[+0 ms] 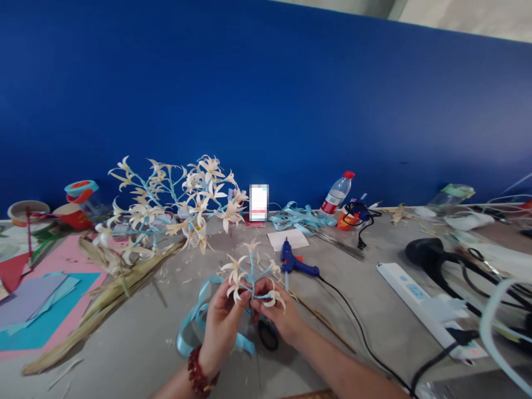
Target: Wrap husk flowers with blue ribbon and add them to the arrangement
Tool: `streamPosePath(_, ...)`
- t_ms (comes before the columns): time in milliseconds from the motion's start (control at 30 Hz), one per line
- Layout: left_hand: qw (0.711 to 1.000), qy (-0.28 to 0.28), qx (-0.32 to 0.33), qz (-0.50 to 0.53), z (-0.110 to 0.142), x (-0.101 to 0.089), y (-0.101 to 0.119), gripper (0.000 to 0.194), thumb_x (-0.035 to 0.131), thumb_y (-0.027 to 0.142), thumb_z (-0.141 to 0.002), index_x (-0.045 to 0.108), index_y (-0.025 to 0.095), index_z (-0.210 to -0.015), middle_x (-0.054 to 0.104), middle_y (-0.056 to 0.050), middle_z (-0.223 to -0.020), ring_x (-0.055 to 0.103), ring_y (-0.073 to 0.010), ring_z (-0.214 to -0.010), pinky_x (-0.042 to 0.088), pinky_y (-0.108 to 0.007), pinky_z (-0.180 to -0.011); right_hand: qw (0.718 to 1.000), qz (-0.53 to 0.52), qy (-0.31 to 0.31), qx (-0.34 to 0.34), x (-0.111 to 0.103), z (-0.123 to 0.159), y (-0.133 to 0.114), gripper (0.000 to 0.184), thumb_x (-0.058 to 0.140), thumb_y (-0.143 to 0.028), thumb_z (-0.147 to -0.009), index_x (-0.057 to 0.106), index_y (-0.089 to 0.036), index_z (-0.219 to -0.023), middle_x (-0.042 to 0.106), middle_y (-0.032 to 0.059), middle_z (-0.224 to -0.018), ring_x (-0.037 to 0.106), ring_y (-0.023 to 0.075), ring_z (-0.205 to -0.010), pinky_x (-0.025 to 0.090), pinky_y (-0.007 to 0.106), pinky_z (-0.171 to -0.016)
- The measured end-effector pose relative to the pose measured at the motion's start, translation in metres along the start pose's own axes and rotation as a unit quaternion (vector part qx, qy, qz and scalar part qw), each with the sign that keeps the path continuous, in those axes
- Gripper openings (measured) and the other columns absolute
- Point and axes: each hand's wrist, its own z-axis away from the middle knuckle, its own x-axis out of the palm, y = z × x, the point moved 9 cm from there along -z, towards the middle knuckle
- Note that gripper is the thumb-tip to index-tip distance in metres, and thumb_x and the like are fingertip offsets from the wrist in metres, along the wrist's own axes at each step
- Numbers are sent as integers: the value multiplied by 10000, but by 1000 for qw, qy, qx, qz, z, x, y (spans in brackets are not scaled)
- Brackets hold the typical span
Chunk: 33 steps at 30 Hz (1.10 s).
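Both hands are closed on one small spray of cream artificial flowers (252,269) with a light blue wrapped stem. My left hand (222,318), with a dark red beaded bracelet above it, pinches the stem from the left. From the right, my right hand (279,315) grips the stem and a side branch. A light blue ribbon (185,327) lies looped beside and under my left hand. Scissors (268,336) with dark handles lie below the hands, their blades mostly hidden. Just beyond my right hand rests a blue hot glue gun (296,260) on its stand.
Finished-looking flower branches (166,194) stand at the back left. Dried husks (108,299) and coloured paper (37,305) lie left. Behind are a phone (259,200), tangled ribbon (301,216) and a bottle (336,194). A power strip (428,310) and cables occupy the right.
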Motion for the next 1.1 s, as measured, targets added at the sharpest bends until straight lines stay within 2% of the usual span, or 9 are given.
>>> streamPosePath(267,998,15,16,-51,1,-5,-1,155,713,279,-776,687,197,-905,695,-31,-855,627,-174,-806,501,-256,-760,1000,4,-13,-26,2,-1,-3,360,815,-410,-670,534,-197,-743,495,-64,-640,484,73,-503,485,199,-466)
streamPosePath(467,994,-14,51,-95,1,-5,3,83,683,255,-808,689,207,-875,671,-13,-841,611,-162,-796,482,-239,-742,999,25,-16,-46,3,1,-8,349,808,-397,-683,532,-190,-730,496,-59,-655,503,74,-502,495,202,-464)
streamPosePath(733,983,-30,127,-131,0,-4,13,50,685,194,-796,702,216,-837,655,-5,-828,601,-167,-796,479,-239,-721,999,-22,-11,-22,1,2,0,359,815,-379,-677,515,-205,-769,525,-69,-650,526,75,-486,525,220,-484)
streamPosePath(1100,976,-30,173,-131,4,-3,19,82,664,153,-802,704,224,-815,662,-5,-827,615,-175,-815,487,-267,-760,999,-47,6,-7,0,1,5,366,842,-351,-643,528,-193,-747,540,-74,-617,532,81,-470,526,216,-449)
